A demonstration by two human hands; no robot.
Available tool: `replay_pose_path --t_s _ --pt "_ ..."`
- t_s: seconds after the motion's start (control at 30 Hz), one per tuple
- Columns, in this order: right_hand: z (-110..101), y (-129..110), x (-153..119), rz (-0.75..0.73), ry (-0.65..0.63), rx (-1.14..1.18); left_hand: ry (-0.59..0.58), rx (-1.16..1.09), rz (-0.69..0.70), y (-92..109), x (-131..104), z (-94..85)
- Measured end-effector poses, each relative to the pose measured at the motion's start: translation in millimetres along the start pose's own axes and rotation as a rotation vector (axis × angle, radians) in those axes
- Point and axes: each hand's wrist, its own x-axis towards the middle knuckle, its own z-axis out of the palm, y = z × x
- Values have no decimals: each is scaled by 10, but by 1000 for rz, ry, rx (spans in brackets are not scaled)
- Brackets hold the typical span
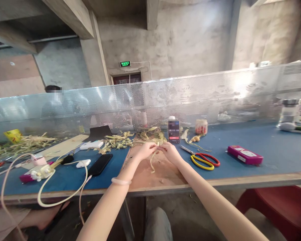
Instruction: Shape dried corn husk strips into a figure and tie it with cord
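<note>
My left hand (148,149) and my right hand (168,150) meet over a brown board (145,177) on the blue table. Their fingers pinch a pale plant strip (152,164) between them, and its curled end hangs down toward the board. Behind my hands lies a heap of dried leaves (153,134). A phone with a lit screen (174,132) stands upright just beyond my right hand. To the right lie scissors (202,160) with one red and one yellow handle loop.
Left on the table are a black phone (100,164), cables, a white power bank (91,145) and plant scraps (119,141). At right are a magenta box (244,155), a jar (201,127) and a bottle (289,112). A perforated metal divider (190,97) runs behind; a person sits beyond it.
</note>
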Motion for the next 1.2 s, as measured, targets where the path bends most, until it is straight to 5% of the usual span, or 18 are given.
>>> replay_pose_path --t_s 0.57,1.2 --pt "-46 -14 7 122 134 18 -62 -238 -107 -271 49 18" --pt "-52 26 38 288 64 213 -39 -274 -78 -295 44 36"
